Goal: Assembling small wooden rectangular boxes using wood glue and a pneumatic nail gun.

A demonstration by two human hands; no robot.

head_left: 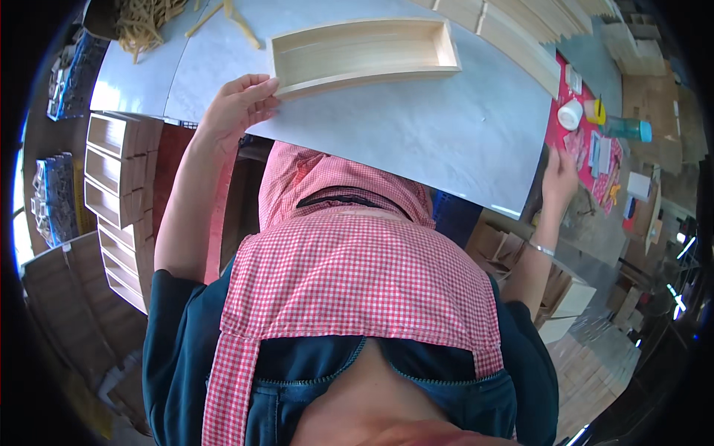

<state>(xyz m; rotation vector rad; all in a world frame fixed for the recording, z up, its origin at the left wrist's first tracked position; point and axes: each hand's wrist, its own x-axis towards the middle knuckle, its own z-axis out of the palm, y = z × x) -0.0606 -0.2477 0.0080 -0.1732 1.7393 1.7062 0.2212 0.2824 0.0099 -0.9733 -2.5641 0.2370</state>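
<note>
A long, shallow box of pale wood (pixel 364 80) lies open side up on the white marbled table in front of me. My left hand (pixel 242 108) is closed on its near left corner, thumb and fingers against the wood. Off the table's right edge, my right hand (pixel 560 178) hangs beside a red-covered surface. Its fingers look loosely apart, with nothing visible in them, though they are partly turned away.
Rubber bands (pixel 149 26) are heaped at the far left. Stacked wooden pieces (pixel 513 41) line the far right. On the red surface (pixel 554 134) stand a white container (pixel 570 115) and a teal bottle (pixel 628 128). Stacked wooden boxes (pixel 111 175) stand left of the table.
</note>
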